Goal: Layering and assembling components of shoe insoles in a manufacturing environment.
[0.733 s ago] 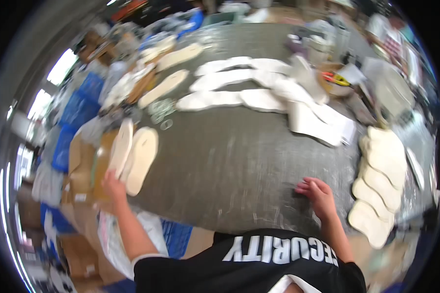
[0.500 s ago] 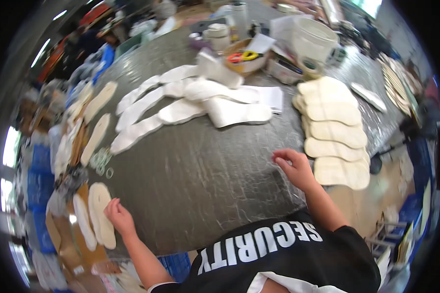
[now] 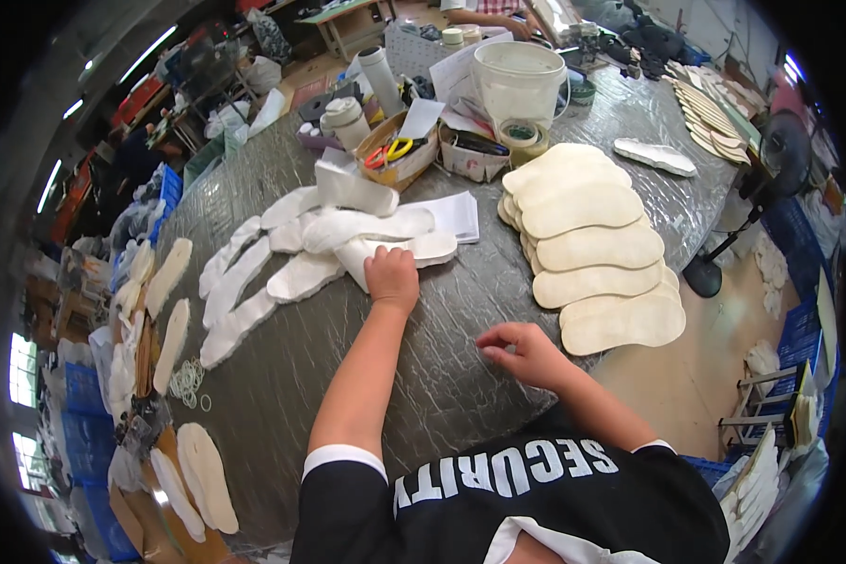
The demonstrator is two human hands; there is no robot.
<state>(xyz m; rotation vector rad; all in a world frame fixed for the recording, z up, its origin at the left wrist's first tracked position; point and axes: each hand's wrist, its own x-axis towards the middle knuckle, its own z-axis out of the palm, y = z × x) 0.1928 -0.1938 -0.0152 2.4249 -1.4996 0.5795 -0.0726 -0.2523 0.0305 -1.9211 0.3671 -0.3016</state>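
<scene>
My left hand (image 3: 392, 281) reaches to the nearest white insole (image 3: 434, 249) of a loose, fanned-out pile, its fingers closed over the near edge. The other white insoles (image 3: 240, 291) overlap to the left and behind it. Some fingertips are hidden by the back of the hand. Over the dark table (image 3: 442, 395), my right hand (image 3: 528, 355) hovers with nothing in it, fingers loosely bent and thumb apart. To its right lies a fanned stack of cream insoles (image 3: 600, 246).
A basket (image 3: 414, 167) holding yellow- and red-handled tools, a white bucket (image 3: 517, 85), a tape roll (image 3: 520, 133) and a white jar (image 3: 345, 122) stand at the back. Pale rubber bands (image 3: 187, 378) and several insoles (image 3: 207, 477) lie along the left edge.
My left hand has moved from the insoles at the left edge up to the white pile and closed on one. The right hand stays empty. The view has shifted.
</scene>
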